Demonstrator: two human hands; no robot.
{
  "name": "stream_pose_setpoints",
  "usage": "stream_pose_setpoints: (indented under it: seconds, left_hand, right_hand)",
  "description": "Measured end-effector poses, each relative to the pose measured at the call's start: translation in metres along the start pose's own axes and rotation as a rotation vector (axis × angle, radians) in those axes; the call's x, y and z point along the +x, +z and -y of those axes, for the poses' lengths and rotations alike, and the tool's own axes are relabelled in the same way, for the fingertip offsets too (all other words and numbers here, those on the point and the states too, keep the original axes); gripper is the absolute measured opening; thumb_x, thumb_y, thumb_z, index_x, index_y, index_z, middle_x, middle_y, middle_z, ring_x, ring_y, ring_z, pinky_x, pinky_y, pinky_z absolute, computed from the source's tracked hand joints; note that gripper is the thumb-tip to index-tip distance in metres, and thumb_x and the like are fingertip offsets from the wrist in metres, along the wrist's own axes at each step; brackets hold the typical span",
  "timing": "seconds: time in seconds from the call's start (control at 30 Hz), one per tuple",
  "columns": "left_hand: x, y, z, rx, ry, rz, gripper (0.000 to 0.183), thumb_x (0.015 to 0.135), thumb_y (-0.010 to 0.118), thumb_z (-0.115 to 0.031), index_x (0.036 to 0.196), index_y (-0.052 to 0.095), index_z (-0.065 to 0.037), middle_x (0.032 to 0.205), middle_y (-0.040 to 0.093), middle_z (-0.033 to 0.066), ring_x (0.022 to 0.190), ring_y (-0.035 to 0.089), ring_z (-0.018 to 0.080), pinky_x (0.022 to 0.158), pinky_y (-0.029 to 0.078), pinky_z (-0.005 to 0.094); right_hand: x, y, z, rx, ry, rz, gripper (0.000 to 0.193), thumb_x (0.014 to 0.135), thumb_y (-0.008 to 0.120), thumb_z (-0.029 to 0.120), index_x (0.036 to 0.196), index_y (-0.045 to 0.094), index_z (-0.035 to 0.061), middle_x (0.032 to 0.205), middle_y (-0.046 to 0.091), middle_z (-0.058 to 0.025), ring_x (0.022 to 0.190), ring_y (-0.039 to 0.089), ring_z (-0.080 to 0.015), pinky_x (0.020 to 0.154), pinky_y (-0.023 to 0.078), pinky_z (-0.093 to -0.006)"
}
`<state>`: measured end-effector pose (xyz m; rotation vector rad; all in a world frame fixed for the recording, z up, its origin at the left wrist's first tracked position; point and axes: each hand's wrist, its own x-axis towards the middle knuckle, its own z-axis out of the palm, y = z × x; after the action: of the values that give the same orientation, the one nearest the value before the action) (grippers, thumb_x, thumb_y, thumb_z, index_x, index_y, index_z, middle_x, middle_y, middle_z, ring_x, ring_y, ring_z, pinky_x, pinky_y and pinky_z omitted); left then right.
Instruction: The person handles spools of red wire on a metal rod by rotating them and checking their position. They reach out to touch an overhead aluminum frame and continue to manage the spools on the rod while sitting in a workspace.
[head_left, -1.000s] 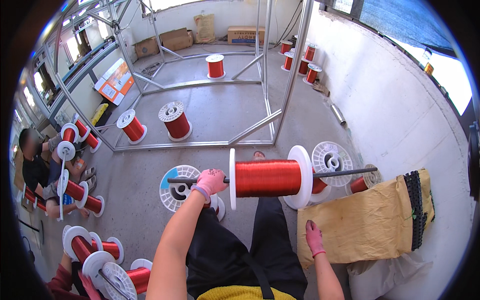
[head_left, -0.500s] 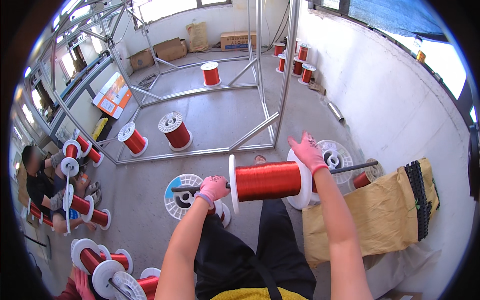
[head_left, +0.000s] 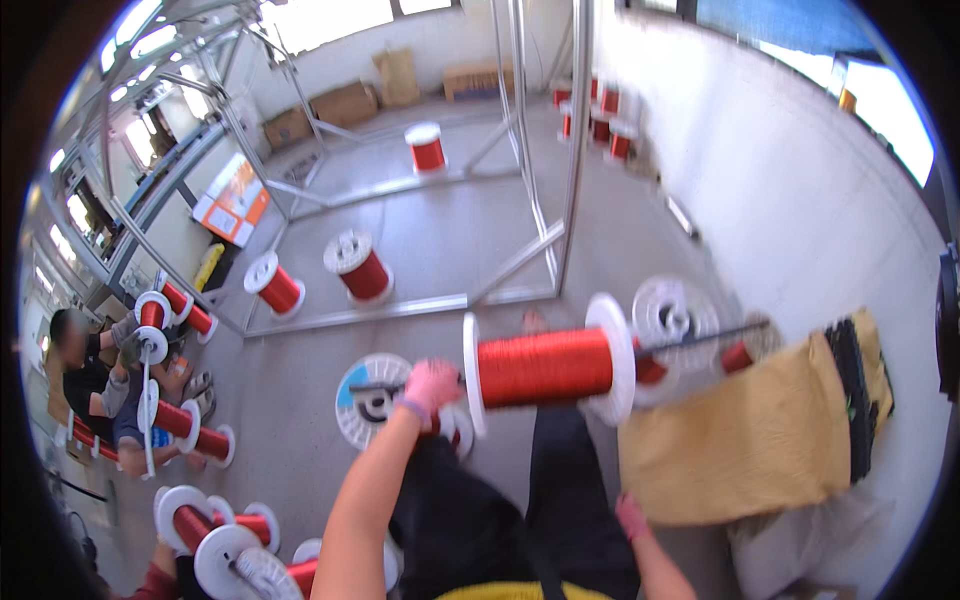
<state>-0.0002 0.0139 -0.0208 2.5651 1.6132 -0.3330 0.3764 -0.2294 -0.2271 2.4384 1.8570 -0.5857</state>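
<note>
A spool of red wire (head_left: 545, 368) with white flanges lies level in front of my legs, threaded on a dark rod (head_left: 700, 340) that sticks out at both sides. My left hand (head_left: 433, 388), in a pink glove, is closed around the rod just beside the spool's left flange. Away from the spool, my right hand (head_left: 630, 515) hangs low beside my right thigh, near the tan sack; its fingers are blurred and partly hidden. Under the rod's ends stand two large white-flanged spools, the left one (head_left: 352, 418) and the right one (head_left: 662, 300).
A metal frame (head_left: 400, 318) stands ahead, with several red spools (head_left: 365, 278) in and around it. A folded tan sack (head_left: 740, 450) lies at right by the white wall (head_left: 790, 200). At left, a person (head_left: 90, 370) sits among more spools; another person's sleeve (head_left: 135, 585) shows lower left.
My right hand has left the spool's right flange and dropped beside my right thigh. My left hand still grips the rod. The view has shifted slightly.
</note>
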Motion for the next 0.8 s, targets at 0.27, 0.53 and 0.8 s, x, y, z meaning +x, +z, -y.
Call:
stream_pose_setpoints:
  seconds: [0.27,0.53,0.8]
  left_hand:
    - [-0.016,-0.037,-0.013,-0.173,-0.149,0.117,0.03,0.075,0.054,-0.032,0.088,0.069,-0.009,0.088,0.067,0.0149,0.086,0.064,0.0315,0.078,0.051,0.0408]
    - [-0.016,-0.043,-0.018,-0.166,-0.166,0.138,0.03,0.075,0.056,-0.032,0.088,0.069,-0.009,0.09,0.067,0.0147,0.087,0.064,0.0315,0.077,0.051,0.0418]
    - [-0.006,-0.026,-0.009,-0.202,-0.135,0.112,0.031,0.075,0.057,-0.032,0.091,0.069,-0.008,0.092,0.067,0.0144,0.088,0.064,0.0318,0.08,0.05,0.0414]
  right_hand:
    - [-0.006,-0.093,0.018,0.582,0.261,-0.192,0.039,0.093,0.039,0.022,0.126,0.045,0.0021,0.122,0.054,-0.0193,0.11,0.052,-0.0368,0.091,0.042,-0.0399]
    - [0.024,-0.131,0.036,1.033,0.075,-0.515,0.039,0.095,0.042,0.026,0.124,0.048,0.0,0.12,0.055,-0.0187,0.111,0.053,-0.0302,0.093,0.041,-0.0353]
    - [0.092,-0.316,0.161,0.663,-0.161,-0.523,0.063,0.088,0.048,0.039,0.131,0.038,-0.0054,0.129,0.046,-0.0258,0.121,0.044,-0.035,0.1,0.035,-0.0379]
